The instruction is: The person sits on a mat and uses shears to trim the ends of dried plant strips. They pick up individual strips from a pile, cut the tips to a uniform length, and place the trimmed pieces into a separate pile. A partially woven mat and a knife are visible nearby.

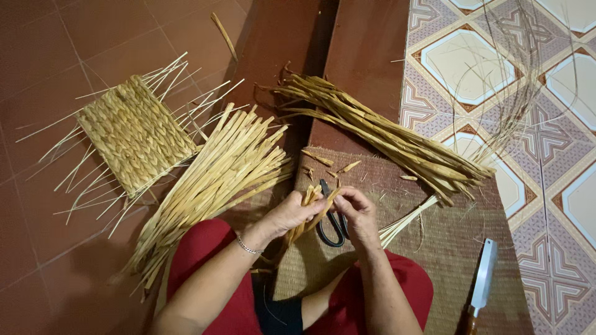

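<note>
My left hand point(290, 214) and my right hand point(359, 212) meet over my lap, both gripping the ends of a few dried straw strips point(308, 218) that hang down between them. Black-handled scissors point(332, 223) lie on the woven mat point(434, 242) just under my right hand. A bundle of flat pale strips point(211, 180) fans out to my left. A darker bundle of twisted strands point(385, 139) lies across the mat's far edge.
A small woven rectangular panel point(133, 133) with loose ends sticking out rests on the red tile floor at left. A cleaver-like knife point(483, 279) lies on the mat at lower right. Thin wiry fibres point(509, 93) spread over the patterned tiles.
</note>
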